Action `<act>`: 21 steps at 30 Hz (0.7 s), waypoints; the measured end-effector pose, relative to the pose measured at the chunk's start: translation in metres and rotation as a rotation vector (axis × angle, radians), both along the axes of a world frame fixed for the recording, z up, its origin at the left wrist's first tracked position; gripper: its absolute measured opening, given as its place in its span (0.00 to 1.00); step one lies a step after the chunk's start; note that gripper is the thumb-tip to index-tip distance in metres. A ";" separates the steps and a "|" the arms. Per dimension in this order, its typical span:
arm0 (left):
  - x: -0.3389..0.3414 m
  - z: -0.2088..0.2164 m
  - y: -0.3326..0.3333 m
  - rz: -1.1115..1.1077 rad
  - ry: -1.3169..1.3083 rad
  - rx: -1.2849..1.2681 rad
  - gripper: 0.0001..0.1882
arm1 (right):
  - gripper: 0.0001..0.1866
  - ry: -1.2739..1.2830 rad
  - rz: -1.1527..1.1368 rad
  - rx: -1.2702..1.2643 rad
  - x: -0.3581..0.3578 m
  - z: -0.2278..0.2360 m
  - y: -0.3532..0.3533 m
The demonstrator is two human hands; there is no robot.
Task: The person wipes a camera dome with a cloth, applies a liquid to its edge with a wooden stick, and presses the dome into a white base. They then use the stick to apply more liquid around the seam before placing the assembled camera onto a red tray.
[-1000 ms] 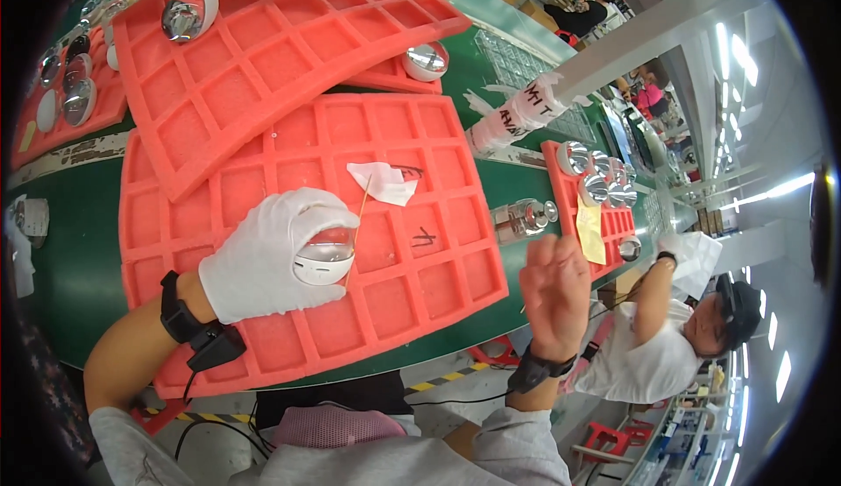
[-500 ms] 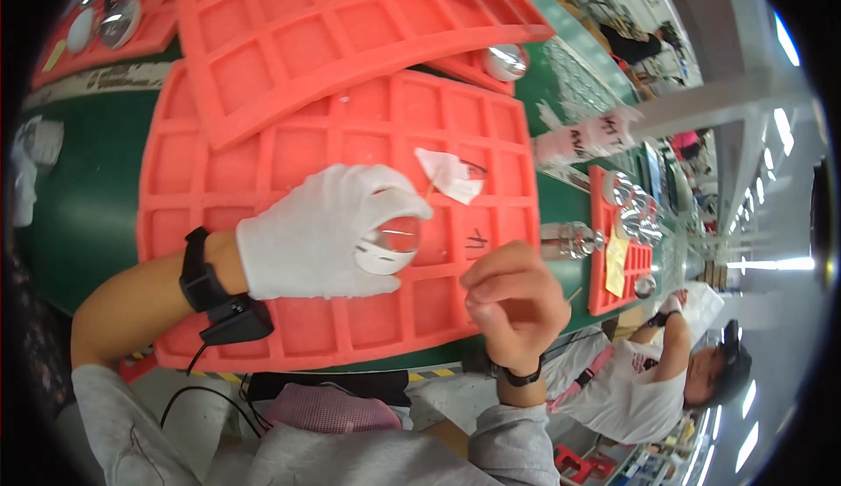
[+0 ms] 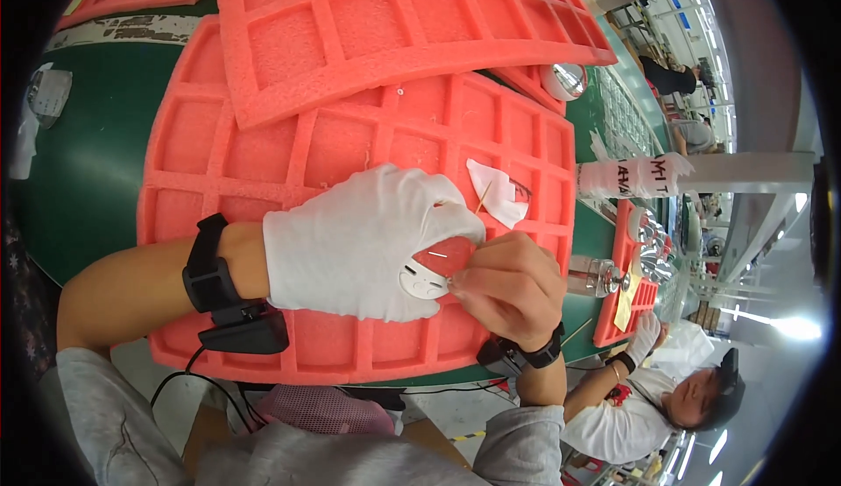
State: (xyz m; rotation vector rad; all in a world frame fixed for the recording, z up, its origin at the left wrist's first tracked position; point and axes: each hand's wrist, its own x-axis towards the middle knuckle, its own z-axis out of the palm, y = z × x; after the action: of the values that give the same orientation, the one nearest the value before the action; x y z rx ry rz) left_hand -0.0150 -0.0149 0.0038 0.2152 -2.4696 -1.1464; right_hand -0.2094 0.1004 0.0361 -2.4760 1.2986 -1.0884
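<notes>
My left hand [image 3: 363, 245], in a white glove, is closed around a round piece with a white slotted part [image 3: 422, 283] and a glossy surface that looks red. Bare, my right hand [image 3: 512, 289] pinches thumb and fingers together at the right edge of that piece. Whatever sits between those fingertips is too small or hidden to make out. Both hands are above a red foam tray [image 3: 328, 346] with square compartments. Just beyond them, a white cloth [image 3: 499, 195] lies on the tray with a thin wooden stick [image 3: 484, 195] against it.
Another red foam tray [image 3: 350, 70] overlaps the far side. A silver dome [image 3: 563, 81] sits at its right. At right stand a clear bottle with a metal top [image 3: 594, 276] and a tray of shiny domes [image 3: 648, 241]. A co-worker [image 3: 648, 390] is at the lower right.
My right hand has come in to the round piece and now touches its edge. My left hand has moved slightly right and turned the piece. The view has shifted.
</notes>
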 end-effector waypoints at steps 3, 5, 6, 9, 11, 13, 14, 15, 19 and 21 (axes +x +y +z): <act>-0.001 -0.001 -0.001 0.002 -0.004 0.004 0.27 | 0.19 0.042 0.003 -0.040 0.004 0.002 -0.002; -0.001 -0.001 -0.001 0.001 -0.012 0.015 0.27 | 0.19 0.065 0.004 -0.060 0.004 0.003 -0.002; -0.002 -0.001 -0.001 0.002 -0.013 0.018 0.27 | 0.19 0.069 0.013 -0.062 0.004 0.004 -0.003; -0.002 -0.002 -0.001 0.005 0.021 0.000 0.27 | 0.19 0.079 0.027 -0.062 0.002 0.004 -0.002; -0.002 -0.003 0.000 0.007 0.021 -0.003 0.27 | 0.19 0.062 0.055 -0.045 0.001 0.003 -0.003; -0.002 -0.004 0.000 0.010 0.022 -0.018 0.26 | 0.18 0.053 0.068 -0.034 0.001 0.002 -0.003; -0.002 -0.004 0.000 0.009 0.022 -0.016 0.26 | 0.18 0.017 0.056 -0.006 0.001 0.002 -0.002; -0.002 -0.004 0.000 0.011 0.018 -0.014 0.26 | 0.18 -0.019 0.043 0.023 0.001 0.002 -0.002; -0.002 -0.004 0.000 0.010 0.010 0.000 0.26 | 0.17 -0.079 -0.018 0.089 0.002 0.002 0.000; -0.001 -0.004 0.000 0.006 0.011 0.016 0.27 | 0.16 -0.093 -0.042 0.108 0.002 0.001 0.001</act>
State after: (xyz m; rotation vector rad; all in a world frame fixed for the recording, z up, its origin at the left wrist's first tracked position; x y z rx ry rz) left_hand -0.0164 -0.0148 -0.0006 0.2205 -2.4494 -1.1627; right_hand -0.2076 0.1012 0.0371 -2.3022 1.3513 -1.0975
